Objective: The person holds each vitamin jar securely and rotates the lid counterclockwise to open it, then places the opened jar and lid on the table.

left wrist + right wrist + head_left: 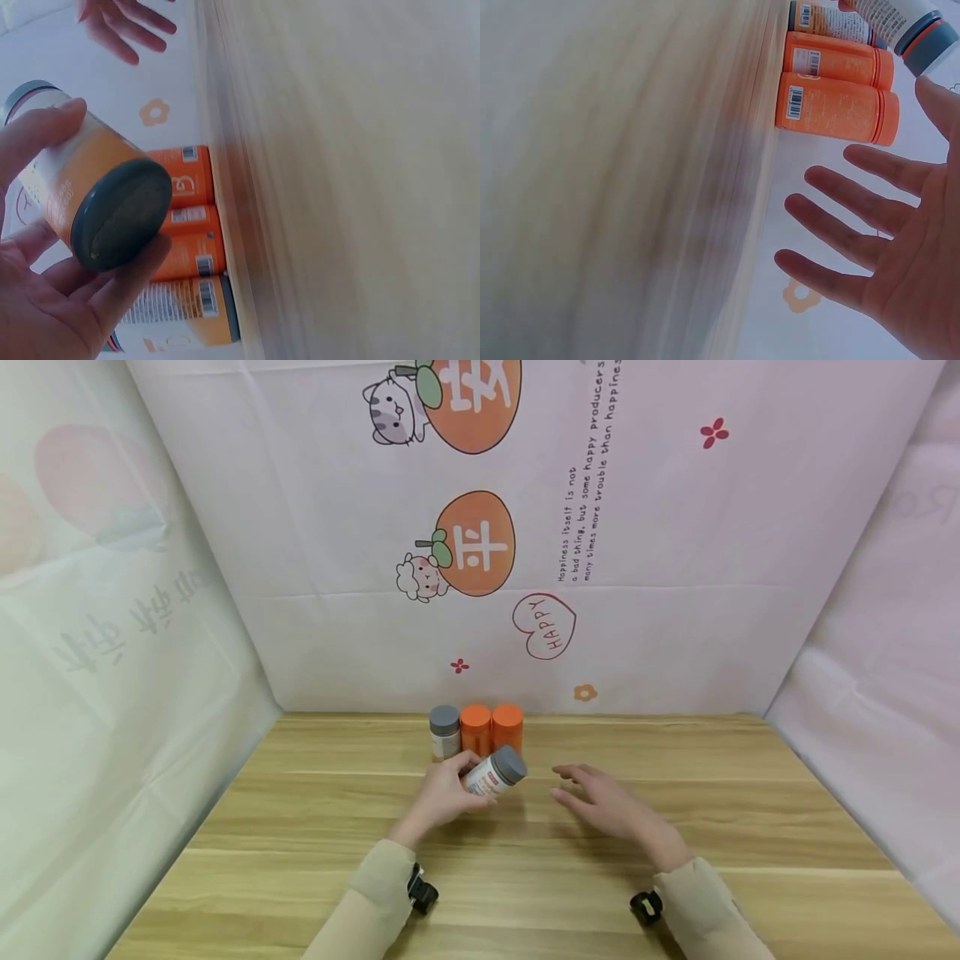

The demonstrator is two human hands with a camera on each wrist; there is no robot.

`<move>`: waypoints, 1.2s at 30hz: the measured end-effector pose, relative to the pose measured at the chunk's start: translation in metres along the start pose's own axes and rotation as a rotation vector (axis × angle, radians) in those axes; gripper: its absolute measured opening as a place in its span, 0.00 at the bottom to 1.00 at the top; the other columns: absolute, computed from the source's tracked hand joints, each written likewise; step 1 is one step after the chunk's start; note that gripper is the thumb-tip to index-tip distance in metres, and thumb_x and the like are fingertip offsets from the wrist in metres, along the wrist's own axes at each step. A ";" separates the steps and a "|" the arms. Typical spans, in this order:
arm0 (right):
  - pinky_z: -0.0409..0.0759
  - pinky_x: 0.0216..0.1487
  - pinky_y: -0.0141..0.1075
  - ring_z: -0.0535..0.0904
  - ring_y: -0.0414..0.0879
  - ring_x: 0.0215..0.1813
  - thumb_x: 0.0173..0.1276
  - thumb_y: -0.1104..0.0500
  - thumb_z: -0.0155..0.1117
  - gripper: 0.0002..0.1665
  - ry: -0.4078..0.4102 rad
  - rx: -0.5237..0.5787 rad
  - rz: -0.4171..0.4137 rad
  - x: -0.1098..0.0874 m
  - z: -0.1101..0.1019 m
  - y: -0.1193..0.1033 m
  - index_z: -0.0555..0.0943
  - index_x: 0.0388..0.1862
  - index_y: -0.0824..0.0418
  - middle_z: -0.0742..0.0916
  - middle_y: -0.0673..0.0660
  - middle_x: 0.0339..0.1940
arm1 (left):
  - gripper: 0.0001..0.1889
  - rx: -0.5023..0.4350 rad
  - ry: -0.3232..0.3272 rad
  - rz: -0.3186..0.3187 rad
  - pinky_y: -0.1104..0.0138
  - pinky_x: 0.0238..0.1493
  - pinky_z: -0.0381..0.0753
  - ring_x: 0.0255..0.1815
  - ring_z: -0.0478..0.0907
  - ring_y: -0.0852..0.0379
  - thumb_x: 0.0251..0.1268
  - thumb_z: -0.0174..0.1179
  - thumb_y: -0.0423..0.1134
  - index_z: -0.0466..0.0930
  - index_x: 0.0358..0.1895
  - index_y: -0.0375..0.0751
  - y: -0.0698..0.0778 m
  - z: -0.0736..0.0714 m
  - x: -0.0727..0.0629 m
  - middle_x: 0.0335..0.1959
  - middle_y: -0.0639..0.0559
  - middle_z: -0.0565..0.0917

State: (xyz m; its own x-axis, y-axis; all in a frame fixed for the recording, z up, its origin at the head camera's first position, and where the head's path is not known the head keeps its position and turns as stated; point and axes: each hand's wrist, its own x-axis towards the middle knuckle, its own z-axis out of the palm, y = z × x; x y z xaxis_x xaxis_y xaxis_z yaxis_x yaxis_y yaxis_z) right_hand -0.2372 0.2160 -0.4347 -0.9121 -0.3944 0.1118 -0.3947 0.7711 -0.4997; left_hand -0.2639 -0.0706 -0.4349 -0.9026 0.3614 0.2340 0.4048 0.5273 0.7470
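Here the left hand (441, 791) grips a tilted grey-capped bottle (495, 772), the right hand (611, 803) spread and empty.

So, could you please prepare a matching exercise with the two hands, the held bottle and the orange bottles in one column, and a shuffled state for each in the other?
Column 1
1. left hand
2. right hand
3. held bottle
4. orange bottles

Column 2
A. upright, side by side
B. holding nothing
C. tilted, with a grey cap
D. gripping something

Right pairs: 1-D, 2-B, 3-C, 4-A
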 end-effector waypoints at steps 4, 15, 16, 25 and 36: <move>0.73 0.59 0.52 0.75 0.53 0.62 0.69 0.33 0.45 0.38 0.016 -0.006 -0.021 0.002 0.002 -0.003 0.68 0.68 0.55 0.76 0.54 0.65 | 0.24 0.006 0.008 0.000 0.66 0.39 0.77 0.36 0.77 0.60 0.40 0.76 0.43 0.78 0.44 0.51 0.002 0.005 0.000 0.37 0.55 0.83; 0.73 0.58 0.53 0.74 0.53 0.62 0.69 0.32 0.43 0.38 0.024 0.013 -0.024 0.007 0.004 -0.009 0.67 0.69 0.54 0.76 0.54 0.64 | 0.24 0.049 0.024 -0.050 0.65 0.38 0.76 0.35 0.76 0.59 0.36 0.77 0.43 0.77 0.42 0.51 0.010 0.017 0.004 0.35 0.54 0.82; 0.73 0.58 0.53 0.74 0.53 0.62 0.69 0.32 0.43 0.38 0.026 0.018 -0.024 0.007 0.003 -0.010 0.67 0.69 0.54 0.77 0.54 0.64 | 0.24 0.056 0.024 -0.058 0.65 0.37 0.76 0.34 0.76 0.59 0.36 0.77 0.43 0.77 0.41 0.51 0.011 0.018 0.004 0.35 0.54 0.82; 0.74 0.56 0.51 0.75 0.51 0.61 0.69 0.33 0.45 0.36 0.043 0.071 -0.049 0.012 0.002 -0.021 0.67 0.68 0.51 0.77 0.55 0.63 | 0.25 0.058 0.008 -0.065 0.66 0.33 0.75 0.31 0.75 0.59 0.35 0.78 0.43 0.78 0.41 0.46 0.020 0.023 0.003 0.33 0.53 0.82; 0.77 0.50 0.43 0.78 0.46 0.54 0.70 0.37 0.48 0.32 0.058 0.106 -0.083 0.014 0.004 -0.028 0.70 0.65 0.54 0.82 0.51 0.52 | 0.26 0.104 0.019 -0.025 0.68 0.34 0.74 0.32 0.74 0.61 0.34 0.78 0.44 0.80 0.43 0.46 0.022 0.029 0.001 0.34 0.55 0.82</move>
State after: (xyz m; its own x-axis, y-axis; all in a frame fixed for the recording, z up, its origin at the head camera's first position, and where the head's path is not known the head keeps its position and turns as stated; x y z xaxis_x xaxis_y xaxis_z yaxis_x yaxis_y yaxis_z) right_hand -0.2388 0.1866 -0.4222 -0.8827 -0.4231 0.2043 -0.4582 0.6788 -0.5739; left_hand -0.2516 -0.0364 -0.4357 -0.9149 0.3327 0.2285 0.3940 0.6133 0.6846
